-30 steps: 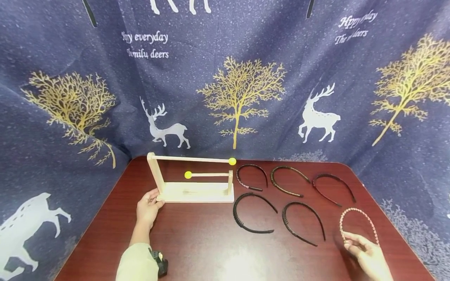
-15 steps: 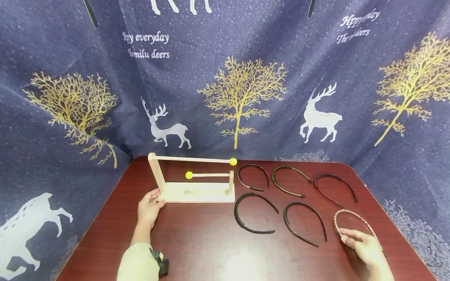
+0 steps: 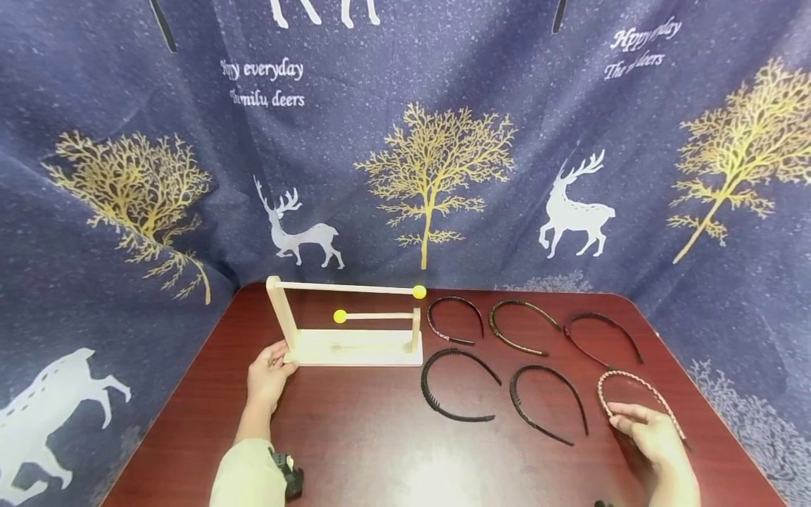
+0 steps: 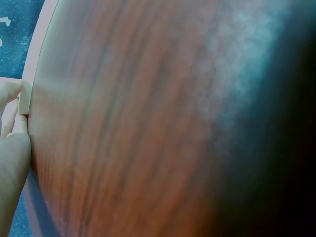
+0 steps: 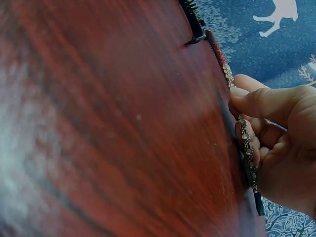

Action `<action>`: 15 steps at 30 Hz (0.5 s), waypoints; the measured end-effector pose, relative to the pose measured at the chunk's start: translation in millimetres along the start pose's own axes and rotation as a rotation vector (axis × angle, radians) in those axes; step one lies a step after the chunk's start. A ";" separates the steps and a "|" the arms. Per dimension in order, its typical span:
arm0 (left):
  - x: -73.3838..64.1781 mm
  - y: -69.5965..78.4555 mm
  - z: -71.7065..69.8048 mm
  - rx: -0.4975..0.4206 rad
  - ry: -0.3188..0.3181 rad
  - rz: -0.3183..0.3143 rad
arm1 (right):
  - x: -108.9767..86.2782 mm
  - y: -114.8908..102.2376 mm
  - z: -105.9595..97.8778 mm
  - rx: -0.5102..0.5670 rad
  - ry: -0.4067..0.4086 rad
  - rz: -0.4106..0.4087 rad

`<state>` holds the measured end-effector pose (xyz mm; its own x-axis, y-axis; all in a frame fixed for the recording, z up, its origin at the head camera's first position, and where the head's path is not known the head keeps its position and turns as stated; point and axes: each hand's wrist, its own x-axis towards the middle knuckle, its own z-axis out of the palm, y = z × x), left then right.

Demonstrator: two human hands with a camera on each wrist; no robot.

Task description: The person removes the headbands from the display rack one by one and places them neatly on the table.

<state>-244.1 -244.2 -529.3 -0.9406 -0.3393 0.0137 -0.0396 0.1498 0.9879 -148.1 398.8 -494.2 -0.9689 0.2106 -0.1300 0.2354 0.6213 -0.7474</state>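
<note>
My left hand (image 3: 267, 380) grips the near left corner of a pale wooden stand's base (image 3: 355, 348). In the left wrist view the fingers (image 4: 17, 153) sit at that corner, at the left edge of the picture. The stand has two horizontal rods, each tipped with a yellow ball (image 3: 419, 292). At the right, my right hand (image 3: 655, 440) holds a pinkish beaded headband (image 3: 624, 373) low over the table, its arch pointing away. In the right wrist view thumb and fingers pinch one arm of the beaded headband (image 5: 248, 148).
Two black toothed headbands (image 3: 424, 384) lie in the middle. Behind them lie a dark headband with a pinkish end (image 3: 431, 322), a gold-and-black headband (image 3: 493, 327) and a dark red headband (image 3: 595, 316). A patterned blue cloth (image 3: 393, 176) hangs around the reddish-brown table (image 3: 355, 429).
My right hand has moved left and slightly away with the beaded headband, which has tilted over from nearly upright in view. The left hand and stand stay put.
</note>
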 end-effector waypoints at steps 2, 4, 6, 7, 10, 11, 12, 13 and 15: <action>0.5 -0.6 1.0 -0.004 -0.003 -0.004 | 1.5 0.6 1.1 0.032 0.006 0.009; 1.3 -1.7 2.6 -0.006 -0.007 -0.006 | 2.4 1.3 1.5 0.048 0.014 0.017; 2.3 -2.5 4.0 -0.013 -0.012 -0.006 | 2.6 2.0 2.2 0.068 0.027 0.025; 2.8 -2.3 4.2 -0.014 -0.015 -0.006 | 2.7 2.4 3.5 0.070 0.042 0.023; 3.5 -0.9 2.1 -0.015 -0.015 -0.001 | 2.9 2.2 8.7 0.111 0.073 0.022; 3.3 -0.3 1.1 -0.018 -0.018 -0.002 | 2.4 1.9 10.2 0.121 0.080 0.025; 2.4 0.5 0.5 -0.020 -0.025 -0.007 | 1.2 2.1 11.1 0.134 0.086 0.027; 1.4 1.1 -0.2 -0.024 -0.032 -0.013 | -0.1 2.1 11.8 0.154 0.089 0.022; -1.6 2.9 -2.4 -0.036 -0.052 -0.041 | -3.1 0.7 12.7 0.158 0.109 0.011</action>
<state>-242.0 -245.5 -526.1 -0.9546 -0.2960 -0.0339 -0.0672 0.1030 0.9924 -145.9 389.0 -502.5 -0.9503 0.3025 -0.0737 0.2225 0.4944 -0.8403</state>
